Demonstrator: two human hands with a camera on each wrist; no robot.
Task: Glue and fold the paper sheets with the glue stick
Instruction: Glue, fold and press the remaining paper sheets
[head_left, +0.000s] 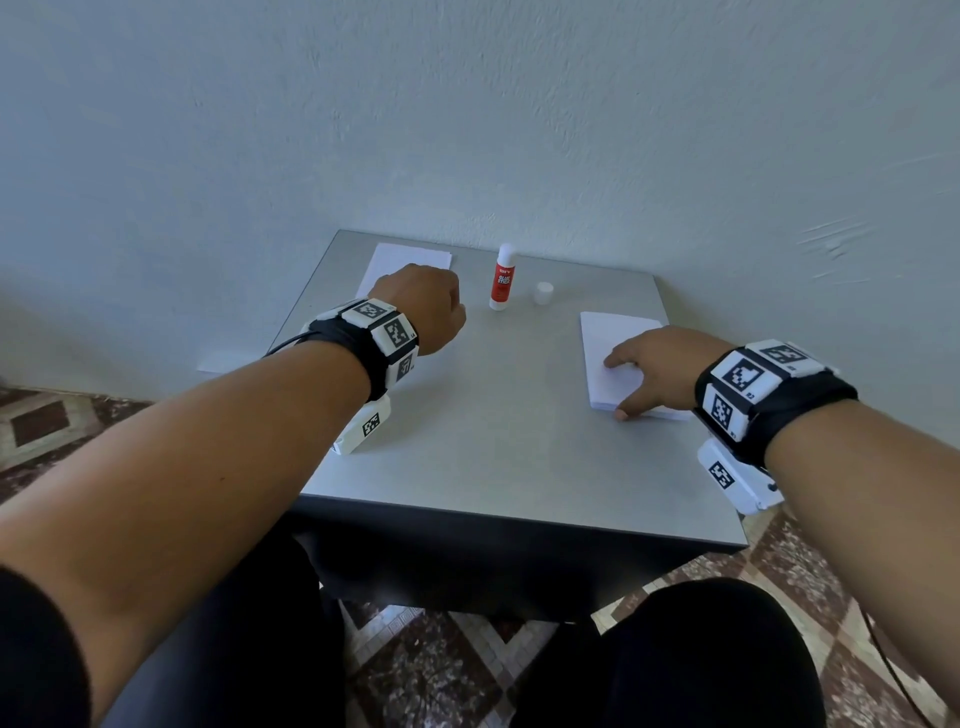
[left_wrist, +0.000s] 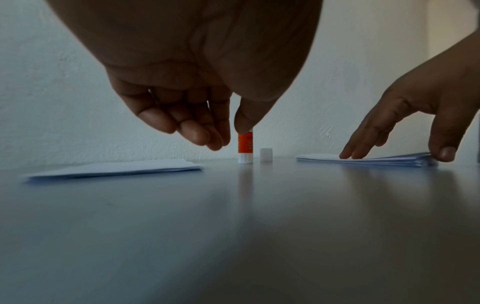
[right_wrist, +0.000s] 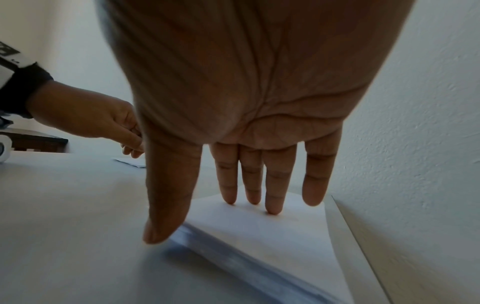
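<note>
Grey table (head_left: 467, 441): cap (head_left: 543, 292) beside upright glue stick (head_left: 503, 278).

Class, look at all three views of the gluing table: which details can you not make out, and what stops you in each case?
- Glue stick top: left wrist view, hidden behind the left hand thumb.
- Left paper stack near part: head view, covered by the left hand and wristband.
- Right paper stack sheet count: right wrist view, edge blurred.
- Small label print on the glue stick: head view, too small.
</note>
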